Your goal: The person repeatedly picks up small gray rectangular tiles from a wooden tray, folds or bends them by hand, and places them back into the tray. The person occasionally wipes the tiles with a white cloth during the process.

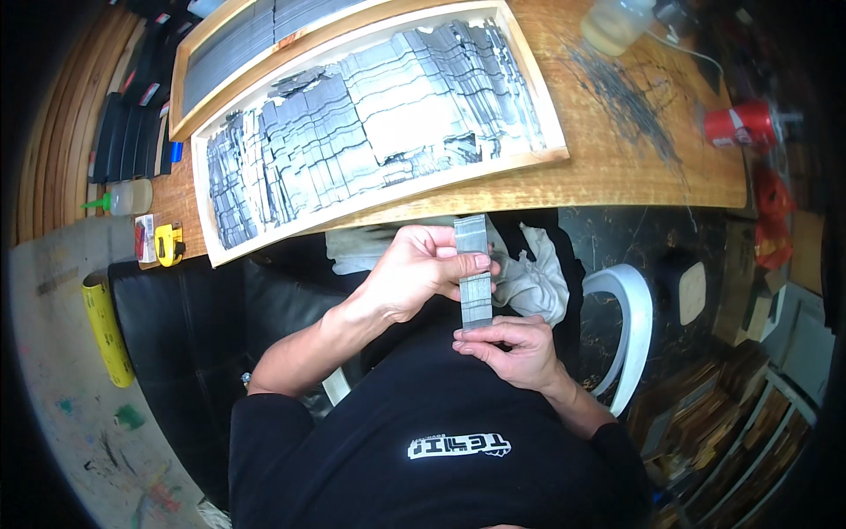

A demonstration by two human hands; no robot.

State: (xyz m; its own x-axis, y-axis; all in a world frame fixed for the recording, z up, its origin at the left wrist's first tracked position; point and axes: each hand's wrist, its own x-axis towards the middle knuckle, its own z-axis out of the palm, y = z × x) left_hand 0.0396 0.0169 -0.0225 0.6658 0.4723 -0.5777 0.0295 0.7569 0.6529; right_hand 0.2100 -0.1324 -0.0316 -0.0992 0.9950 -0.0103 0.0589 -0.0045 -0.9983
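Observation:
A narrow grey strip with fine darker bands (477, 301) is held upright in front of my chest, just off the table's near edge. My left hand (407, 271) grips its middle, the thumb lying across the front and the fingers behind. At the strip's lower end, my right hand (518, 351) pinches it between thumb and fingers. Beyond my hands, a shallow pale wooden tray (539, 97) lies on the table, filled with a layered grey and silvery patchwork of similar thin strips (317, 132). A bare whitish patch shows within that patchwork.
Behind the tray is a second wood-framed panel (181, 93). Loose dark strands (630, 101), a jar (617, 25) and a red can (740, 125) are to the right. A yellow tool (168, 244) and green-tipped bottle (129, 198) sit left. White cloth (539, 275) hangs below the table.

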